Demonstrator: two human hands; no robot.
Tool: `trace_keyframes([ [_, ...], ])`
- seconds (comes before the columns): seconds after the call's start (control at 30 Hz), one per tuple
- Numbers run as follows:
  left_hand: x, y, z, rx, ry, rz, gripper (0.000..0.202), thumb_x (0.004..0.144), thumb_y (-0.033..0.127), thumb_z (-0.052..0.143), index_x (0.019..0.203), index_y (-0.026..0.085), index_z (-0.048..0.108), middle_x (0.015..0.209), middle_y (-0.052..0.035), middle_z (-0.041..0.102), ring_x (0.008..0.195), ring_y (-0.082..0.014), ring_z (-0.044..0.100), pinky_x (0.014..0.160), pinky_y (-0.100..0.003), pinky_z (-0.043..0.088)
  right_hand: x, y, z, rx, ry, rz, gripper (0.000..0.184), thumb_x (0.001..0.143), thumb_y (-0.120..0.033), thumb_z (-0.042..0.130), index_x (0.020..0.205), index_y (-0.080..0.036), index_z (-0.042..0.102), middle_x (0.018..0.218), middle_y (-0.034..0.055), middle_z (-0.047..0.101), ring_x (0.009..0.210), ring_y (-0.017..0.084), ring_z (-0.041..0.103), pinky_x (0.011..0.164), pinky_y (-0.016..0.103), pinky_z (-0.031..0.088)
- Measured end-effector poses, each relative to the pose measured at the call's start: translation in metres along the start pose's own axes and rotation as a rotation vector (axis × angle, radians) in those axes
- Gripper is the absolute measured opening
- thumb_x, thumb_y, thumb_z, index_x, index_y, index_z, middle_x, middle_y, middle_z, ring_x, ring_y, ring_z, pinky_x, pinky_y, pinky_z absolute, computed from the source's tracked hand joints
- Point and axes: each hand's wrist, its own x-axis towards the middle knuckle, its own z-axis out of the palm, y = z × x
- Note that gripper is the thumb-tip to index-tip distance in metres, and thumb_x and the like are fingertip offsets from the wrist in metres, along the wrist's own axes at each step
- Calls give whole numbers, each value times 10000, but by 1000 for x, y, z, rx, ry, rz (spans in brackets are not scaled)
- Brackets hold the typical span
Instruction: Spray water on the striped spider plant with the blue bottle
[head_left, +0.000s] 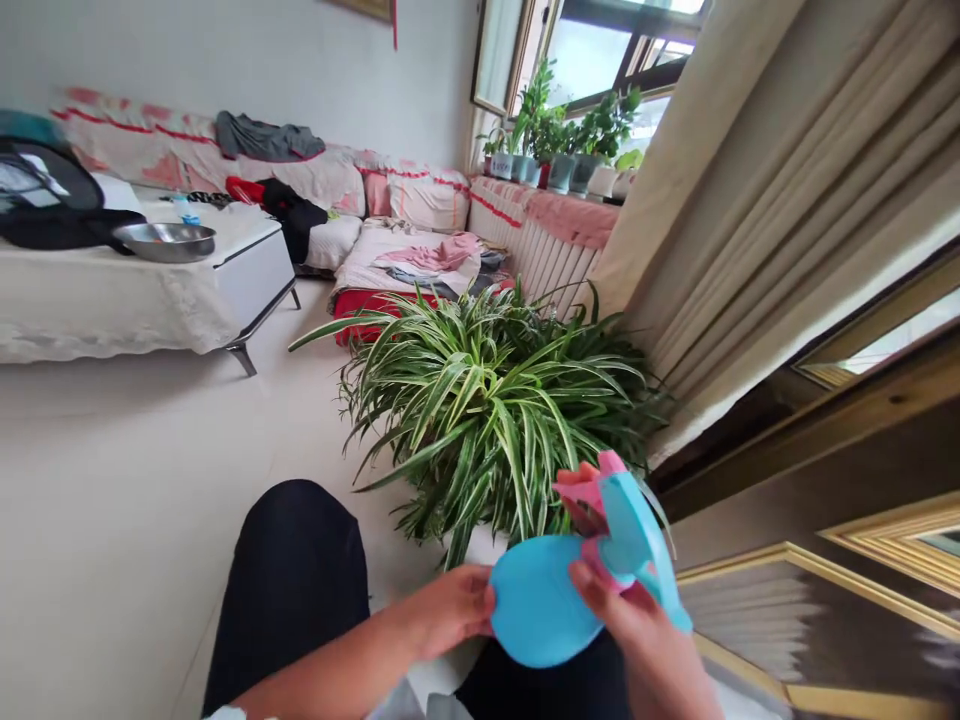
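Observation:
Both my hands hold a rounded blue craft piece, probably foam or card, with pink parts and a folded blue flap at its upper right. My left hand grips its left edge. My right hand pinches the lower right side, with its fingers against the pink layer. Part of the piece's underside is hidden by my fingers. Just beyond my hands stands a leafy green-and-white spider plant. My dark trousered knee lies below and left of my left hand.
A beige curtain hangs at the right, above a gold-trimmed wooden frame. A white table holds a steel bowl. Behind are a cushioned bench, a white radiator and potted plants on the windowsill.

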Motion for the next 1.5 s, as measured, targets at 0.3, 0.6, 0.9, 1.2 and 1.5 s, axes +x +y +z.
trace_keyframes([
  [0.3,76,-13,73,-354,-220,-43,597,744,510,639,1231,168,596,1262,-157,626,1144,-344,584,986,-563,351,89,12,-78,241,112,196,670,734,-378,729,1357,-243,523,1157,88,710,1157,322,619,965,505,481],
  [0.6,106,-41,60,-463,-54,-124,644,792,609,501,1187,109,596,1157,-174,648,1072,-335,599,991,-613,283,84,69,-84,310,63,192,481,670,-173,633,1144,-236,687,1088,39,733,1080,293,653,971,437,473],
  [0.9,111,-65,55,-533,-75,-242,594,819,605,452,1247,210,568,1141,-103,636,1047,-364,617,980,-682,226,50,93,-87,9,180,252,146,707,-213,589,787,-224,711,1012,18,726,1248,303,521,817,313,480],
  [1.2,113,-74,53,-448,-35,-350,426,843,526,487,1153,273,634,1319,-40,549,1077,-279,558,1022,-671,218,23,97,-79,-76,457,352,450,787,-386,631,1207,-225,623,1217,64,653,1047,288,619,846,391,482],
  [1.5,109,-101,51,-492,21,-462,386,830,512,526,1091,256,648,1206,-16,584,986,-251,596,980,-614,282,21,103,-88,-69,31,222,578,795,-353,656,1349,-266,514,1415,89,514,1117,257,622,949,410,488],
])
